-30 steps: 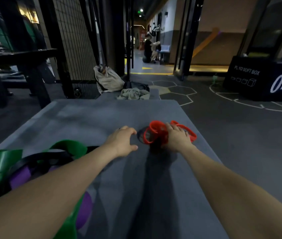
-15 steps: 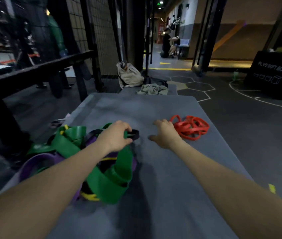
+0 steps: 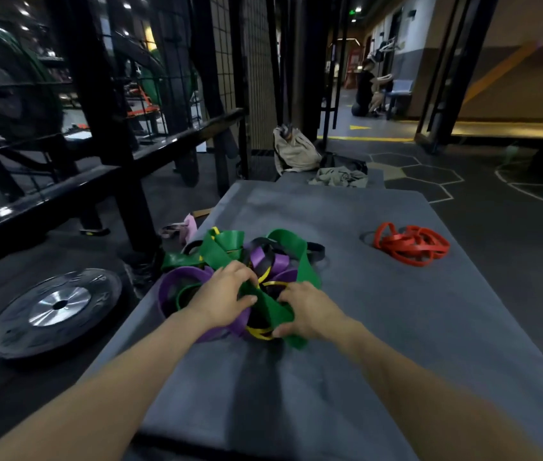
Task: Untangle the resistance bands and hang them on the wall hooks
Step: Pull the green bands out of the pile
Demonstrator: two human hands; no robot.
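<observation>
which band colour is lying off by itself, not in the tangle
The red bands, coiled alone on the mat's right side. The green, purple, black and yellow ones are knotted together under both hands.

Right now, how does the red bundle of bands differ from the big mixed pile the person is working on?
The red bundle is one colour with narrow loops; the mixed pile tangles green, purple, black and yellow bands, some much wider. The red bundle lies untouched on the far right of the mat; the mixed pile has the left hand and right hand gripping its green band. Both rest on the same grey mat.
</observation>
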